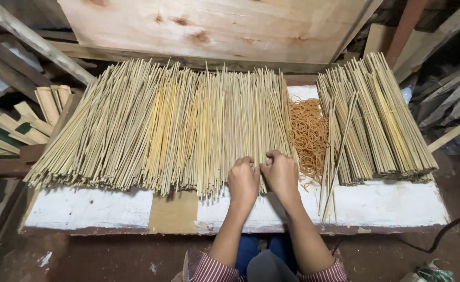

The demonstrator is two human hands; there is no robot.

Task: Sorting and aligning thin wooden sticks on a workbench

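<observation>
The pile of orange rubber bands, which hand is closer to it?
The right hand. It rests on the loose bamboo sticks just beside the rubber bands, which lie to its right. The left hand sits on its far side, farther away.

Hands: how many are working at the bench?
2. The left hand and the right hand rest side by side on the near end of the big spread of thin bamboo sticks. No other hands show.
</observation>
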